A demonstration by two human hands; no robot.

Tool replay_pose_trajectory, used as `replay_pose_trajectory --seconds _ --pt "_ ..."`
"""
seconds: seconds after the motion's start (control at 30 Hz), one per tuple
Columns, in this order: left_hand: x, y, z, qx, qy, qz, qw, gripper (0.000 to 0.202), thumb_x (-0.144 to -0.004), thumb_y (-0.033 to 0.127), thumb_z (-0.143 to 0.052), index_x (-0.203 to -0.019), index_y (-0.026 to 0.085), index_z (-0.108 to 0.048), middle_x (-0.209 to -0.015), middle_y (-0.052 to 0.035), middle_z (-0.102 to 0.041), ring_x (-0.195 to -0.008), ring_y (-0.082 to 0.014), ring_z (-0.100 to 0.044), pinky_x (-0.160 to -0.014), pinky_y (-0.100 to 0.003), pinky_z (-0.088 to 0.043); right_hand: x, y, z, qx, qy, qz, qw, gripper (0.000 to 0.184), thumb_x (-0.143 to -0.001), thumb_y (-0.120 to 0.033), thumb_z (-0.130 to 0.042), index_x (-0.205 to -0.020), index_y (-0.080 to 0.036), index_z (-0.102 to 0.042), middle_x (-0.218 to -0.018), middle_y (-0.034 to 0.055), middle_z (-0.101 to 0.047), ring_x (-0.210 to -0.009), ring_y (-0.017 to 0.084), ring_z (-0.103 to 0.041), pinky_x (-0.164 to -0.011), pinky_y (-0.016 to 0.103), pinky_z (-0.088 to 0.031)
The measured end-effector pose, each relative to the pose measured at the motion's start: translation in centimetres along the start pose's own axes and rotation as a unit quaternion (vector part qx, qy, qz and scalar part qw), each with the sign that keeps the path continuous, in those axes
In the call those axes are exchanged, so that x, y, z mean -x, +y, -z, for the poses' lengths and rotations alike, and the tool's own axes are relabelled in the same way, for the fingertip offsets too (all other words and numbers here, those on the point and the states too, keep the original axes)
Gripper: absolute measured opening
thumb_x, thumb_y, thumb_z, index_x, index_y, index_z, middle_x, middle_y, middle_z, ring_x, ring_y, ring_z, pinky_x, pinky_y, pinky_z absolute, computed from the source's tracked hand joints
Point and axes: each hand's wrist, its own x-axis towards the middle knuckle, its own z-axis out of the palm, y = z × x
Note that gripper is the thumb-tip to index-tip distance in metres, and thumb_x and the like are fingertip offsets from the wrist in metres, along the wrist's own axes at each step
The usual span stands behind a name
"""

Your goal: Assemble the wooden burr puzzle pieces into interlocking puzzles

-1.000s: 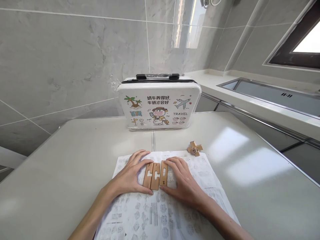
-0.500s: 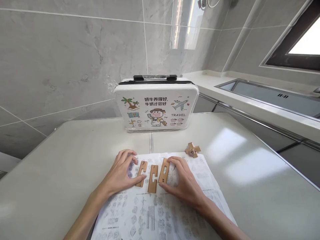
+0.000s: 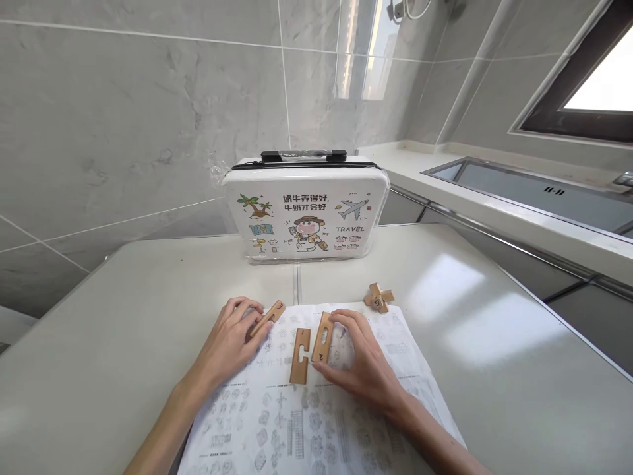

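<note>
Three notched wooden puzzle pieces are in front of me at the top of a printed instruction sheet (image 3: 281, 422). My left hand (image 3: 230, 340) has its thumb and fingers closed on the wooden puzzle piece marked 3 (image 3: 272, 313), which is tilted to the right. Between my hands the wooden puzzle piece marked 1 (image 3: 298, 369) lies on the paper, its notch facing right. My right hand (image 3: 363, 359) grips the wooden puzzle piece marked 2 (image 3: 320, 349) by its ends, thumb at the lower end and fingertips at the upper. An oval slot runs through that piece.
An assembled wooden cross-shaped puzzle (image 3: 379, 298) sits at the sheet's upper right corner. Behind it a white cartoon-printed case (image 3: 306, 218) in clear plastic stands against the tiled wall. A counter with a sink (image 3: 534, 191) runs along the right.
My left hand has moved the piece marked 3 up and to the left, turning it clockwise, away from the piece marked 1. My right hand keeps its hold on piece 2.
</note>
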Motion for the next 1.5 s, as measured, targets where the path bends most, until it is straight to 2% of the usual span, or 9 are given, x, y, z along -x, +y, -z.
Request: replay_pose_trajectory --seconds 0.1,0.2,0.3,0.4,0.47,0.57,0.87,1.03,1.5 --pt "-0.2 1.1 -0.4 0.103 -0.007 0.068 0.992 0.036 -0.105 0.050 -0.049 -0.089 0.022 -0.064 -0.093 -0.0047 -0.066 -0.091 -0.0232 -0.056 -0.082 -0.036 -0.045 -0.2 -0.2 0.3 -0.038 0.012 -0.011 0.999 0.061 -0.083 -0.033 -0.083 -0.136 -0.027 -0.052 -0.139 0.0135 -0.056 -0.132 0.035 -0.055 -0.109 0.053 -0.052" --pt "-0.1 2.4 -1.1 0.258 -0.055 0.142 0.954 0.046 -0.107 0.060 -0.041 -0.086 0.021 -0.057 -0.072 0.0023 -0.049 -0.063 -0.0150 -0.040 -0.062 -0.029 -0.035 -0.5 -0.4 0.8 -0.099 0.021 -0.030 0.994 0.056 -0.084 -0.036 -0.083 -0.132 -0.028 -0.056 -0.137 0.0111 -0.059 -0.130 0.033 -0.056 -0.110 0.051 -0.051" --pt "0.2 3.6 -2.0 0.451 -0.140 0.155 0.868 0.046 -0.104 0.065 -0.045 -0.091 0.021 -0.052 -0.068 0.0060 -0.037 -0.057 -0.0116 -0.028 -0.055 -0.026 -0.028 -0.7 -0.4 1.2 -0.180 0.021 -0.066 0.981 0.054 -0.086 -0.039 -0.081 -0.134 -0.029 -0.057 -0.133 0.0093 -0.060 -0.125 0.031 -0.058 -0.111 0.050 -0.050" --pt "0.5 4.5 -2.4 0.576 -0.206 0.168 0.773 0.042 -0.103 0.062 -0.052 -0.093 0.021 -0.050 -0.071 0.0066 -0.035 -0.056 -0.0098 -0.023 -0.052 -0.024 -0.024 -0.8 0.1 1.4 -0.284 0.001 -0.093 0.954 0.055 -0.090 -0.045 -0.078 -0.138 -0.029 -0.057 -0.133 0.0087 -0.060 -0.123 0.028 -0.059 -0.113 0.048 -0.049" --pt "0.6 4.9 -2.5 0.614 -0.231 0.169 0.735 0.039 -0.104 0.058 -0.054 -0.096 0.020 -0.052 -0.071 0.0067 -0.034 -0.056 -0.0094 -0.021 -0.051 -0.022 -0.024 -0.7 0.4 1.4 -0.339 -0.010 -0.105 0.935 0.058 -0.091 -0.049 -0.077 -0.141 -0.030 -0.056 -0.137 0.0093 -0.060 -0.126 0.029 -0.058 -0.112 0.047 -0.049" --pt "0.8 5.1 -2.7 0.640 -0.266 0.166 0.702 0.036 -0.105 0.054 -0.054 -0.101 0.019 -0.055 -0.069 0.0074 -0.031 -0.056 -0.0094 -0.019 -0.049 -0.021 -0.025 -0.6 0.5 1.3 -0.381 -0.033 -0.112 0.917 0.066 -0.090 -0.053 -0.079 -0.146 -0.030 -0.053 -0.138 0.0106 -0.060 -0.129 0.031 -0.057 -0.112 0.048 -0.049" --pt "1.0 4.8 -3.2 0.664 -0.287 0.165 0.670 0.032 -0.107 0.050 -0.053 -0.105 0.018 -0.055 -0.068 0.0081 -0.028 -0.054 -0.0089 -0.018 -0.047 -0.021 -0.028 -0.6 0.1 1.1 -0.349 -0.072 -0.041 0.933 0.071 -0.087 -0.058 -0.080 -0.149 -0.035 -0.055 -0.149 0.0108 -0.050 -0.135 0.033 -0.053 -0.108 0.049 -0.054" --pt "0.9 4.9 -3.1 0.671 -0.293 0.171 0.660 0.035 -0.103 0.053 -0.058 -0.104 0.018 -0.055 -0.067 0.0097 -0.025 -0.053 -0.0084 -0.015 -0.046 -0.022 -0.029 -0.7 0.1 1.6 -0.340 -0.091 -0.045 0.935 0.076 -0.085 -0.060 -0.082 -0.151 -0.035 -0.055 -0.150 0.0120 -0.051 -0.135 0.034 -0.055 -0.105 0.049 -0.057" --pt "1.0 5.1 -3.2 0.668 -0.289 0.164 0.666 0.034 -0.102 0.052 -0.059 -0.091 0.020 -0.052 -0.065 0.0092 -0.023 -0.053 -0.0093 -0.015 -0.045 -0.025 -0.030 -1.0 0.8 2.1 -0.357 -0.121 -0.076 0.923 0.076 -0.082 -0.056 -0.087 -0.149 -0.035 -0.058 -0.156 0.0103 -0.049 -0.136 0.033 -0.057 -0.110 0.051 -0.054"
